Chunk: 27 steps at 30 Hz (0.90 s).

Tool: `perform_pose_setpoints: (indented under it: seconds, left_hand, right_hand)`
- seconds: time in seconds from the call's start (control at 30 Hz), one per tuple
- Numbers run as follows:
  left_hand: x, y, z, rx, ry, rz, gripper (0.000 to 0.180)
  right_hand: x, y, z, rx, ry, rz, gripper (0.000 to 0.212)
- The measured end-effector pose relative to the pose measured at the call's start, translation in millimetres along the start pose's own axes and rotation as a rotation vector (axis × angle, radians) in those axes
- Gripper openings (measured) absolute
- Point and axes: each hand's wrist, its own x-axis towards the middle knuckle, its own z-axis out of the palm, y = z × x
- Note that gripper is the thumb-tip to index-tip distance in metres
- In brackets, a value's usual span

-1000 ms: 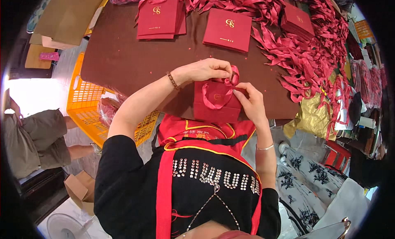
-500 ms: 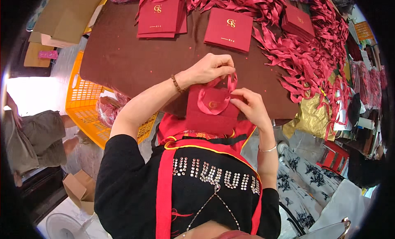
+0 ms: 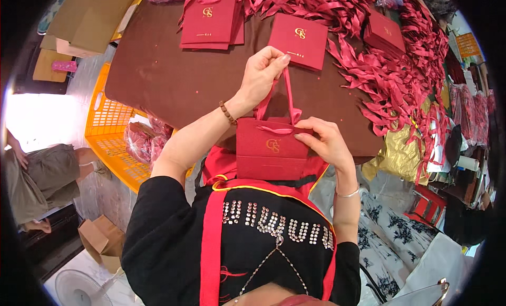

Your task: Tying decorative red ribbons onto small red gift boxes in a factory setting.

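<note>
A small red gift bag with a gold emblem is held upright in front of my body, at the near edge of the brown-covered table. My left hand pinches the top of its red ribbon handle and stretches it up and away over the table. At the bag's upper right corner, my right hand grips the rim between thumb and fingers. A short loop of ribbon lies across the bag's front. The inside of the bag is hidden.
Stacks of flat red bags lie on the brown table. Loose red ribbons heap at the right. An orange basket with plastic-wrapped goods stands left, near another person's legs. A fan is lower left.
My left hand has moved up and away, pulling the ribbon handle taut. The bag now faces up more squarely, and my right hand has shifted slightly lower at its corner.
</note>
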Motion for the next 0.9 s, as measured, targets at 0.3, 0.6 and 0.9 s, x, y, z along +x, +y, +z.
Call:
perform_pose_setpoints:
  seconds: [0.3, 0.6, 0.9]
  left_hand:
    - [9.3, -1.8, 3.9, 0.474, 0.161, 0.192, 0.014]
    - [25.9, 4.7, 9.3, 0.860, 0.082, 0.699, 0.011]
    - [32.3, 29.0, -17.0, 0.278, 0.046, 0.197, 0.025]
  right_hand:
    - [-0.2, -0.6, -0.3, 0.000, 0.087, -0.022, 0.025]
    - [1.0, -6.8, -3.8, -0.016, 0.125, 0.013, 0.023]
    - [-3.6, 12.3, -12.3, -0.092, 0.208, 0.003, 0.016]
